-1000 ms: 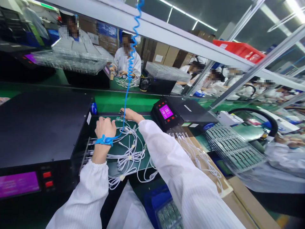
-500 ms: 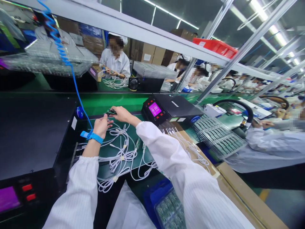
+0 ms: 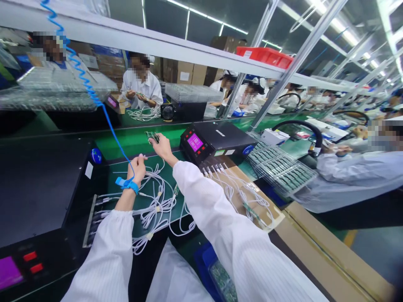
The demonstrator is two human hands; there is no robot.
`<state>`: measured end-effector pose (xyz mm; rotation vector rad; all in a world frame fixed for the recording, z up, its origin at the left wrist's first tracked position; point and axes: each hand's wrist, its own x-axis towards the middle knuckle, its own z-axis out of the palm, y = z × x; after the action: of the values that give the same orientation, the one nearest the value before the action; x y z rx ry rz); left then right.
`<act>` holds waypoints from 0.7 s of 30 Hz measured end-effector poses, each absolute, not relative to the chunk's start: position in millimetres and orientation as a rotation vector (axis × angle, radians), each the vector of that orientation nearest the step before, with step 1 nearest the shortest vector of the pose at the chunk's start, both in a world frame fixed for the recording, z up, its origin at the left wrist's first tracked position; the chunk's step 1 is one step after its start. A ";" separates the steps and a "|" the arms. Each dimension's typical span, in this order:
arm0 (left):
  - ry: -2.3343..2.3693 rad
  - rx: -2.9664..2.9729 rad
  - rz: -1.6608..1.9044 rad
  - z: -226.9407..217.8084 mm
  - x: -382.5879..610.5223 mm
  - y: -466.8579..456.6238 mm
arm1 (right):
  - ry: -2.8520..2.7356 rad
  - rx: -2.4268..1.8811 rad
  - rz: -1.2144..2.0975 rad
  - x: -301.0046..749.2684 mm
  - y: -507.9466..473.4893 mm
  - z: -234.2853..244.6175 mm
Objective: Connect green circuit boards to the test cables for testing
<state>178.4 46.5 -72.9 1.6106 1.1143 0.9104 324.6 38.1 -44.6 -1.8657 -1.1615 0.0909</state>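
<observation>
A small green circuit board (image 3: 150, 135) is gripped in the fingers of my right hand (image 3: 163, 147), held up at the far edge of the bench. My left hand (image 3: 137, 167) is just left of it and lower, fingers curled together; whatever they may hold is too small to make out. Around the left wrist is a blue strap (image 3: 126, 184) with a coiled blue cord. Bundled white cables (image 3: 157, 209) lie below both hands on the green mat. Some run left to a row of connectors (image 3: 91, 222). Another green board (image 3: 175, 191) lies near my right sleeve.
Black boxes stand on both sides: a large one (image 3: 34, 180) at left and a smaller one (image 3: 233, 136) with a purple screen at right. More white cables (image 3: 229, 191) lie on cardboard. Beyond are stacked trays of boards (image 3: 280, 167) and a co-worker's sleeve (image 3: 352, 167).
My hands have moved apart: the right has gone slightly up and right with the board, the left has dropped back from it. The whole view has shifted a little.
</observation>
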 end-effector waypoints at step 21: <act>1.247 2.322 0.804 -21.9 179.7 32.9 | -0.486 -1.518 0.755 322.9 62.3 18.4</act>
<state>179.7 32.9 -21.9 2.3221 1.2474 0.8037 322.9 62.3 18.4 -1.5177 -0.4856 0.7553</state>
